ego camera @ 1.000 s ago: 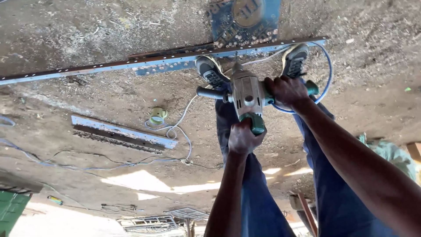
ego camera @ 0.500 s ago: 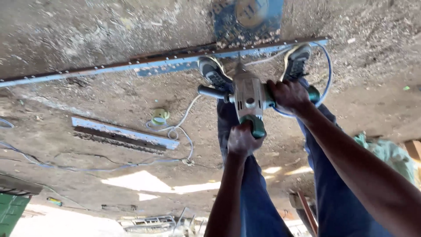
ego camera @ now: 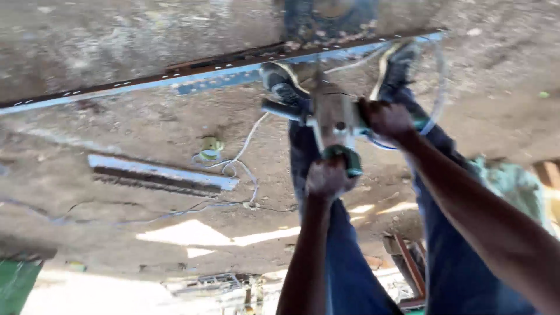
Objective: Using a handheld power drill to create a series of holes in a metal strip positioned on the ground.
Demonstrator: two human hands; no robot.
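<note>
A grey electric drill [ego camera: 331, 114] points down at a long blue metal bar [ego camera: 146, 87] lying on the dirt ground. My left hand [ego camera: 326, 178] is closed around the drill's rear green grip. The side handle on the right of the drill is gripped by my right hand [ego camera: 386, 118]. Both my shoes stand against the bar, the left shoe [ego camera: 282, 83] and the right shoe [ego camera: 399, 63] on either side of the drill. The frame is blurred by motion.
A shorter blue metal bar [ego camera: 160, 173] lies left on the ground, beside a white cable [ego camera: 245, 151] and a small roll of tape [ego camera: 210, 146]. A green object [ego camera: 14, 283] sits bottom left. A reddish frame [ego camera: 408, 268] and pale green cloth [ego camera: 513, 186] lie right.
The view has shifted slightly and become blurred. Both hands keep the same hold on the drill, which stays over the long bar between my shoes.
</note>
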